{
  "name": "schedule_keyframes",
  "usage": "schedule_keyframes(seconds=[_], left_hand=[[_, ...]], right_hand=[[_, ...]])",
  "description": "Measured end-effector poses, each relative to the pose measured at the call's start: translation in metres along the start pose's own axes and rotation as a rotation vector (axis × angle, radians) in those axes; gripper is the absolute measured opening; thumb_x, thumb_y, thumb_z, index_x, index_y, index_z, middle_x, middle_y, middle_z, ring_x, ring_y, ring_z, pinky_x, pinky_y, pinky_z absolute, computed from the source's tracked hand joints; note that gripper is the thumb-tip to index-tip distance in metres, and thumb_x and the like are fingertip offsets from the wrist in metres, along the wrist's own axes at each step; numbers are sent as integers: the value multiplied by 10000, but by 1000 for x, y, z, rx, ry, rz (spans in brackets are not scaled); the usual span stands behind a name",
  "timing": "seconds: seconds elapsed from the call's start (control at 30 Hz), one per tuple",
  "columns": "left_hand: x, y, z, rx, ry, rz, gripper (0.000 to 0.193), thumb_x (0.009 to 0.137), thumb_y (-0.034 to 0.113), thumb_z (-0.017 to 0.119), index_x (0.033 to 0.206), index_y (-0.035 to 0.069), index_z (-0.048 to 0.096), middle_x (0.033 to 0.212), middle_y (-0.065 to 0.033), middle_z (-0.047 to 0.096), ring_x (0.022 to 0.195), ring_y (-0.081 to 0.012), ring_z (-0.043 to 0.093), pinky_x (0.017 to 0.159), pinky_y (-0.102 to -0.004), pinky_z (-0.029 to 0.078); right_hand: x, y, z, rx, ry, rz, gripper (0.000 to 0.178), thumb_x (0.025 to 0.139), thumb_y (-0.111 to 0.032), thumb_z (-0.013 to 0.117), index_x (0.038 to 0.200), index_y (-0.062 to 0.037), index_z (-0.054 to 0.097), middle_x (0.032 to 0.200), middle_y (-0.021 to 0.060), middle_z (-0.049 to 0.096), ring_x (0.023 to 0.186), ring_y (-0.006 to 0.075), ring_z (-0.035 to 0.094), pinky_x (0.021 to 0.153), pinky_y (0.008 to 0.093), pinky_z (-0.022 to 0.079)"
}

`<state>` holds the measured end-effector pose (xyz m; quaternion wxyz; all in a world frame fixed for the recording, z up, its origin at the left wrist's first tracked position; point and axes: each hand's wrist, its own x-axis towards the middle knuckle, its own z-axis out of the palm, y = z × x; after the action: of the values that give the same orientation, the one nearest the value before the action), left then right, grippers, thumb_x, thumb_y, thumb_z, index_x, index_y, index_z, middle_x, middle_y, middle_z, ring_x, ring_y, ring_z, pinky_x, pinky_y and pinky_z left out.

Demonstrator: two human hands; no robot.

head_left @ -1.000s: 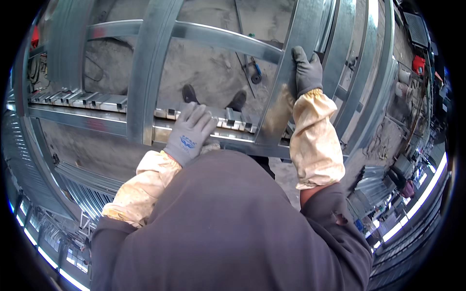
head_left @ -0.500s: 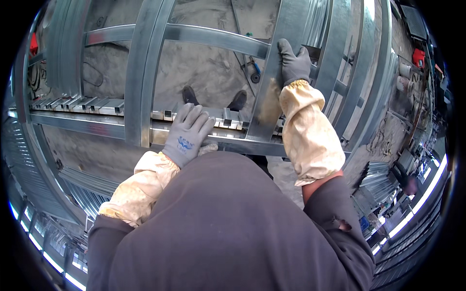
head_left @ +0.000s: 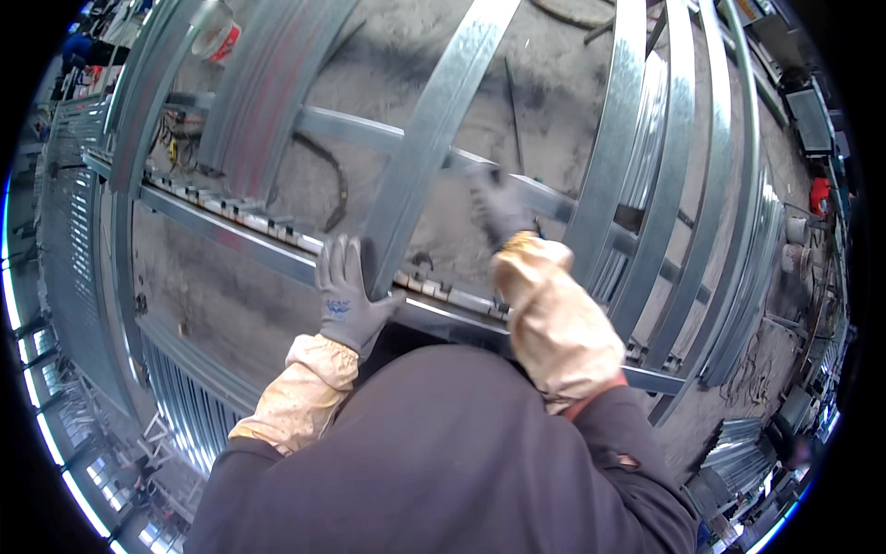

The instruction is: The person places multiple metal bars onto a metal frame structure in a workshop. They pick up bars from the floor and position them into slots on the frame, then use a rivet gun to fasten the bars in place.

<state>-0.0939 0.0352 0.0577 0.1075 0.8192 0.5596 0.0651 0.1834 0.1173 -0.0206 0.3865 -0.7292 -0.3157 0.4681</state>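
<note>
My left hand [head_left: 349, 294], in a grey work glove, lies with fingers extended and thumb out to the side on the near steel rail [head_left: 277, 258]. It is beside the lower end of a long galvanized steel profile [head_left: 438, 111] that slants away from me across the frame. My right hand [head_left: 503, 205], also gloved, is over the gap to the right of that profile, near the far cross rail [head_left: 544, 198]. Motion blurs its fingers, so their grip is unclear. Pale fabric sleeve covers sit on both forearms.
More steel profiles [head_left: 614, 120] lie across the rails to the right, and a stacked bundle [head_left: 272, 92] lies to the left. A row of small metal blocks [head_left: 452, 294] runs along the near rail. A hose [head_left: 332, 180] and a white-and-red bucket [head_left: 217, 42] are on the floor beyond.
My right hand has left the wide profile at right and moved leftward and nearer. My left hand's thumb has spread beside the slanted profile. The whole view has shifted and turned.
</note>
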Motion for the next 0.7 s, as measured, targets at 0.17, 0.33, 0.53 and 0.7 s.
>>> schedule_keyframes(seconds=[0.17, 0.33, 0.53, 0.7], left_hand=[[9, 2, -6, 20, -171, -70, 1140, 573, 436, 880, 1479, -11, 351, 1433, -237, 407, 1375, -434, 338, 1168, -527, 265], [15, -13, -39, -289, -78, 15, 1033, 623, 298, 849, 1459, -44, 347, 1251, -239, 485, 1185, -424, 466, 1038, -489, 397], [18, -33, -60, -753, -266, 31, 1054, 698, 333, 845, 1505, -67, 298, 1392, -265, 448, 1289, -394, 457, 1111, -446, 381], [2, -22, -74, -642, -266, 113, 1179, 677, 380, 837, 1539, -86, 181, 1472, -329, 342, 1360, -455, 367, 1162, -485, 312]], right_hand=[[3, -9, 101, 1003, -411, 377, 524, 931, -401, 717, 1313, -72, 575, 1154, 73, 665, 1051, 245, 637, 921, 428, 531], [-6, -31, 92, 1313, -551, 331, 619, 989, -616, 489, 1412, -166, 530, 1331, 65, 609, 1220, 260, 578, 1068, 461, 456], [49, -79, 98, 1553, -605, 143, 701, 861, -723, 599, 1200, -109, 595, 969, 135, 645, 825, 295, 640, 720, 457, 554], [30, -85, 99, 1761, -819, 150, 657, 862, -716, 608, 1156, -128, 611, 842, 47, 534, 712, 208, 537, 661, 378, 479]])
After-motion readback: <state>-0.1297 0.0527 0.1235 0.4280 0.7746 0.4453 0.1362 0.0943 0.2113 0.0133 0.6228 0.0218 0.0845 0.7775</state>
